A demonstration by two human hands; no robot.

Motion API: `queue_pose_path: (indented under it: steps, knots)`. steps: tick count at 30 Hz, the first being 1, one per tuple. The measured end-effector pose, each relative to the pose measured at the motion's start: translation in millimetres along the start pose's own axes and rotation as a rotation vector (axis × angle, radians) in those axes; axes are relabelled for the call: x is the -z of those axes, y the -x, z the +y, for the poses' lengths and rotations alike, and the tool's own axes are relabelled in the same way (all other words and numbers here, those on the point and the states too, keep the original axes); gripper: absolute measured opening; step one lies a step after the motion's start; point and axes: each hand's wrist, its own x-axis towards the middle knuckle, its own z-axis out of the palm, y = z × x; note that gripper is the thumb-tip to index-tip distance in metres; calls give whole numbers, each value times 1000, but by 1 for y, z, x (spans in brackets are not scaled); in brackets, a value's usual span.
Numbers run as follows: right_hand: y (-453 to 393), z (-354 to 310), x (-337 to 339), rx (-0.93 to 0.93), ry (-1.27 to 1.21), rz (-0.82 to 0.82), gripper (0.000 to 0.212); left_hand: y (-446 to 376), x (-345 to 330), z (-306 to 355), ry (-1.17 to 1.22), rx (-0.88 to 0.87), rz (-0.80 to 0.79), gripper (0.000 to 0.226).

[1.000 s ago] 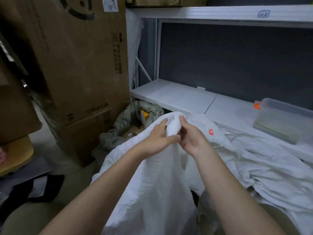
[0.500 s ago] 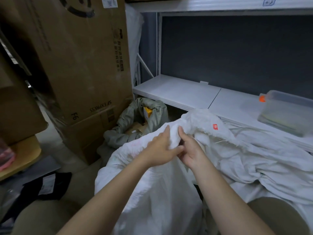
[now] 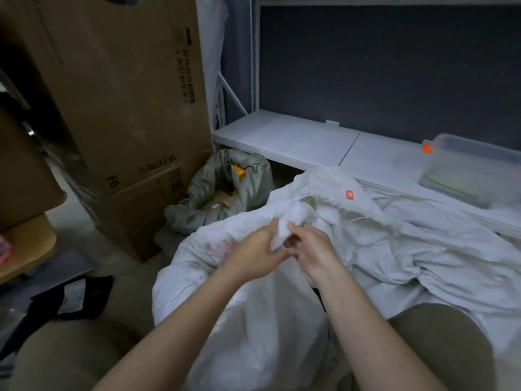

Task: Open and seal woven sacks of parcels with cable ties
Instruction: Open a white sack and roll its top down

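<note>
A white woven sack [image 3: 253,320] stands between my knees, its top bunched up. My left hand [image 3: 253,253] and my right hand [image 3: 315,249] pinch the gathered mouth of the sack together at the centre, fingers closed on the fabric. A small red tag [image 3: 350,195] sits on the sack's folded rim just behind my hands. More white sack fabric [image 3: 423,249] lies crumpled to the right. No cable tie shows in the view.
Large cardboard boxes [image 3: 121,108] are stacked on the left. A grey-green sack [image 3: 225,193] holding parcels lies open behind the white one. A white metal shelf [image 3: 296,136] runs along the back with a clear plastic tub [image 3: 473,170] on it. A black parcel [image 3: 73,297] lies on the floor.
My hands have lowered with the bunched sack top and now grip it closer to me. The view has tilted downward.
</note>
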Motion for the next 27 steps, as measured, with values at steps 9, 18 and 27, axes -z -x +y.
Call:
queue_pose_path:
  steps: [9,18,27]
  knots:
    - [16,28,5,-40,176,-6,28,7,-13,-9,-673,-59,206,28]
    - [13,9,-3,-136,-90,-34,33,18,-9,-30,171,61,31,48]
    - [28,9,26,967,1465,-27,68,3,2,-24,-383,3,-75,26]
